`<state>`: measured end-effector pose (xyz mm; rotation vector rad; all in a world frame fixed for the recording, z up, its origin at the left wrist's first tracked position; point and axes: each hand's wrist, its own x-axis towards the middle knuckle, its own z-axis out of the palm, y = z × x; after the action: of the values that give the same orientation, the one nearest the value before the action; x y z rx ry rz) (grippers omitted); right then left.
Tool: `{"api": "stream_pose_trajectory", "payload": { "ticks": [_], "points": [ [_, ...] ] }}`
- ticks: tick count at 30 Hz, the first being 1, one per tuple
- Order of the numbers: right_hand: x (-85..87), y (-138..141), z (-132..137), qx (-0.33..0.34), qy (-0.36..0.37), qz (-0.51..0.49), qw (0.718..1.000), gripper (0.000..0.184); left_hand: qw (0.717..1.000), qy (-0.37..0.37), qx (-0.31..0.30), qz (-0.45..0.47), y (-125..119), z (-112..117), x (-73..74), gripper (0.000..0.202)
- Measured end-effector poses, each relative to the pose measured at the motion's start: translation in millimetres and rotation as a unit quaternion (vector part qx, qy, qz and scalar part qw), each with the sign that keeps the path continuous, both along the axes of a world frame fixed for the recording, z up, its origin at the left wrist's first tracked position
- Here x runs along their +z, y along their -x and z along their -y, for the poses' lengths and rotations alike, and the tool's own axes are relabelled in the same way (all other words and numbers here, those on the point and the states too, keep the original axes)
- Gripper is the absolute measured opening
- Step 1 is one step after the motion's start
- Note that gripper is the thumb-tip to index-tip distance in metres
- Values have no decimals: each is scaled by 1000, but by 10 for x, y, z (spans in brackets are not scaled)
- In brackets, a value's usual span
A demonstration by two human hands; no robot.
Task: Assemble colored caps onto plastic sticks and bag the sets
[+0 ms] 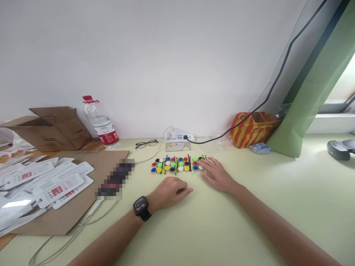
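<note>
In the head view, small round pieces (181, 168) in red, blue, green, yellow, white and black lie in short columns on the table. Thin coloured sticks (176, 166) stand between the columns as dividers. My right hand (217, 174) lies at the right end of this row, fingers stretched out and apart, its fingertips over or touching the last pieces; they partly hide them. My left hand (169, 192), below the row, rests on the table with its fingers curled in and thumb pointing right; nothing shows in it. A black watch (142, 208) is on that wrist.
Behind the row are a power strip (179, 137), a grey plate (178, 146) and glasses (146, 144). Left are a blurred phone-like item (115, 181), cardboard (74, 218) with white packages (58, 184), a bottle (104, 127) and a box (61, 129). A striped bag (246, 133) stands right.
</note>
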<state>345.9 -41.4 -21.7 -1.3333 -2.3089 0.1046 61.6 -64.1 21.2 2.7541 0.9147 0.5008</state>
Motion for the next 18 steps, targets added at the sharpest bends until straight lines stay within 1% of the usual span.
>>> {"api": "stream_pose_trajectory", "payload": {
  "ticks": [2, 7, 12, 15, 18],
  "points": [
    [3, 0, 4, 1, 1, 1, 1000, 54, 1000, 13, -9, -2, -34, 31, -21, 44],
    [9, -1, -5, 8, 10, -10, 1000, 54, 999, 35, 16, 13, -14, 2, -27, 42],
    [49, -19, -16, 13, 25, -61, 998, 53, 998, 46, 17, 27, -4, -10, -37, 41],
    [148, -48, 23, 21, 19, -105, 994, 51, 998, 52, 23, 38, -5, 3, -29, 41],
    [309, -28, 121, 62, 21, -150, 987, 45, 994, 91, 22, 58, 3, 23, 9, 36]
  ]
}}
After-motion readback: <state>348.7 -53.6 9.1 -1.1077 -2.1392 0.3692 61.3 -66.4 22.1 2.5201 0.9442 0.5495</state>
